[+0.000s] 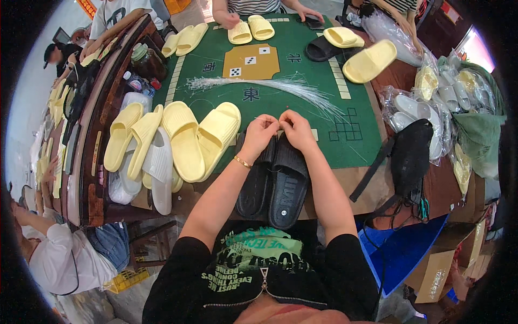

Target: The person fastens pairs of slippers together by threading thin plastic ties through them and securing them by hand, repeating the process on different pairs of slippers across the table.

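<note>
- Left hand (260,135) and right hand (297,131): fingers drawn in narrow, tips nearly meeting — whether they grip anything, I cannot tell.
- Black slippers (290,183): side by side between the forearms, far ends just under the hands, near ends at the surface's (302,51) edge.
- Strands (294,89): a loose clear bundle, just beyond the hands.
- Yellow slippers (183,140): left of the left forearm — overlapping gray slippers (161,170).
- Black bag (411,151): right of the right forearm.

Bagged slippers (416,108) and several co-workers (73,256) show a workshop.
</note>
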`<state>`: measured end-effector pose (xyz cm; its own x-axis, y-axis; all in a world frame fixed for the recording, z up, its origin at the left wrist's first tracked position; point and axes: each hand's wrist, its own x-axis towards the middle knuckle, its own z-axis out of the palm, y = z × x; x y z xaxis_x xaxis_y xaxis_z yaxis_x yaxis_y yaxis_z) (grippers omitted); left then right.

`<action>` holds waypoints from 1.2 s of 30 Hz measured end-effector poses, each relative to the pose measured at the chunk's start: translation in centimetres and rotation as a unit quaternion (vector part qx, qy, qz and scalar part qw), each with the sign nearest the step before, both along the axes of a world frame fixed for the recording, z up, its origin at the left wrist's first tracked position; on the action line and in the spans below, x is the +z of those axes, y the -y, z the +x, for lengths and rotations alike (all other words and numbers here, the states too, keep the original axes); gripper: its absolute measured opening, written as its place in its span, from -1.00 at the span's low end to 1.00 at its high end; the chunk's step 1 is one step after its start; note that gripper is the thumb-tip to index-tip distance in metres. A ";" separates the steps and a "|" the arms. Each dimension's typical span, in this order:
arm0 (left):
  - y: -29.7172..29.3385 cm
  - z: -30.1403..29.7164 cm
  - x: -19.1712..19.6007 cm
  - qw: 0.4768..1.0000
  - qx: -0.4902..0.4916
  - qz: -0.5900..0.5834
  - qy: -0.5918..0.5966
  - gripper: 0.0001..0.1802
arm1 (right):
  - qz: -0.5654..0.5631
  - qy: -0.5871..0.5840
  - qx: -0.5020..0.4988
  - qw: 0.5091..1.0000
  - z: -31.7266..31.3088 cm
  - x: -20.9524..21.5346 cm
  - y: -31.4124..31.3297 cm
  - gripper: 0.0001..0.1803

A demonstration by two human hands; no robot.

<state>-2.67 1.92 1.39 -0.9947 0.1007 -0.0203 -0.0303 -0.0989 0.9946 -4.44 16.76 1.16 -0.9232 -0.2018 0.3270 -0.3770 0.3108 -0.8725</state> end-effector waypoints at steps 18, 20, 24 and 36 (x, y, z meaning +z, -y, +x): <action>0.1 0.1 -0.2 0.999 0.039 0.032 -0.012 -0.90 | 0.018 0.003 -0.038 0.999 0.1 0.5 0.1 -0.96; 0.0 0.1 -0.2 1.000 0.016 0.003 -0.022 -0.90 | 0.015 -0.038 -0.006 0.999 0.1 0.2 0.1 -0.96; 0.3 0.1 0.0 0.990 0.098 0.106 0.010 -0.89 | -0.013 0.020 -0.111 0.994 0.0 0.8 -0.3 -0.95; 0.1 0.1 0.0 0.996 0.063 0.066 0.003 -0.89 | -0.009 -0.013 -0.070 0.997 -0.3 0.2 -0.1 -0.95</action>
<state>-2.60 1.82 1.38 -0.9995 -0.0226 -0.0212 -0.0153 -0.2331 0.9723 -4.72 16.84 1.32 -0.9331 -0.0666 0.3533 -0.3537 0.3468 -0.8687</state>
